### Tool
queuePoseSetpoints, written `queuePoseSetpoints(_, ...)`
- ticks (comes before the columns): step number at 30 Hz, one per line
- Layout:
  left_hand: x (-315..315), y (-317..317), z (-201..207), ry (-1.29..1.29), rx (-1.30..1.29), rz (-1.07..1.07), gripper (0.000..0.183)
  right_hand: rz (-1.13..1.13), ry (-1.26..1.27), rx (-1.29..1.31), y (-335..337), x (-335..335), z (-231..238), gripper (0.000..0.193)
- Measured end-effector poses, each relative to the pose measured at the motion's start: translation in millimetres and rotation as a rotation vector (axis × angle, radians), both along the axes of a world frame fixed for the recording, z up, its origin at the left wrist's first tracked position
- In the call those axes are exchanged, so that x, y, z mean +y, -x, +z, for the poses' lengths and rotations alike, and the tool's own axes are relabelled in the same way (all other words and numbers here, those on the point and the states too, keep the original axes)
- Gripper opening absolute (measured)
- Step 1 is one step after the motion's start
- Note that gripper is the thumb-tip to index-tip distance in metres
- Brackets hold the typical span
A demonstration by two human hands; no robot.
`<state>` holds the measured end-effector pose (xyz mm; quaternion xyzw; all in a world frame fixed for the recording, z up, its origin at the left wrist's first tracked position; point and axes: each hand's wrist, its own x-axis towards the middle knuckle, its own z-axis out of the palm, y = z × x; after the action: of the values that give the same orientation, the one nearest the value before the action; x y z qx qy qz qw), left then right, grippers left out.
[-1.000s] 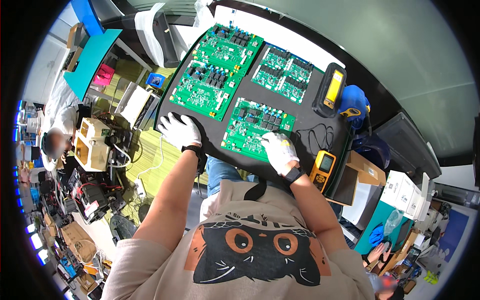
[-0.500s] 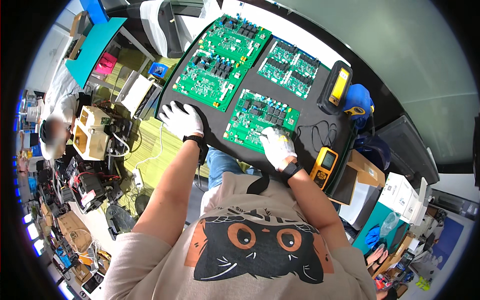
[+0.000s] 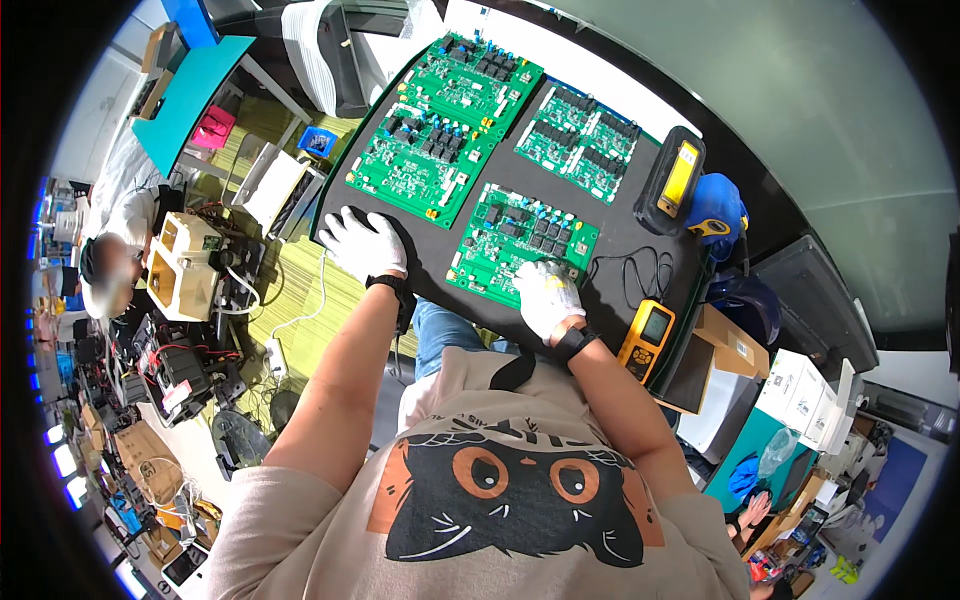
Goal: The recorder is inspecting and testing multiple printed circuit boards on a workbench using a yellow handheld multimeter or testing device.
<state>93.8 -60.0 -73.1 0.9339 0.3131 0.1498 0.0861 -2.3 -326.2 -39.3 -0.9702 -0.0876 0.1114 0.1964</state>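
Note:
My left hand (image 3: 364, 244), in a white glove, lies flat with its fingers spread on the black mat at the near left table edge. My right hand (image 3: 548, 300), also gloved, rests over the near right part of a green circuit board (image 3: 500, 247). Its fingers are curled and drawn together; whatever they might hold is hidden. The board carries black and blue components. Beyond my left hand lie two joined green circuit boards (image 3: 418, 165). A panel of smaller green boards (image 3: 578, 140) lies at the far middle.
Right of the boards are a black cable (image 3: 655, 272), a yellow handheld meter (image 3: 646, 340), a black-and-yellow device (image 3: 675, 180) and a blue object (image 3: 716, 208). An open cardboard box (image 3: 725, 345) adjoins the table's right side. Another person (image 3: 120, 245) is at the far left.
My right hand has shifted slightly left and nearer to me over the board, its fingers more bunched. My left hand stays in nearly the same place. At lower right, another person's hands have moved.

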Motion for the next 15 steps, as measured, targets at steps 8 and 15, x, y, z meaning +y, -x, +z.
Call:
queuePoseSetpoints(8,0,-1,-1,-0.006,-0.009,-0.001,0.054,0.030,0.035,0.006,-4,3,-4,0.021)
queuePoseSetpoints(15,1,0,1,-0.006,-0.020,-0.017,0.053,0.028,0.080,0.094,-11,11,12,0.020)
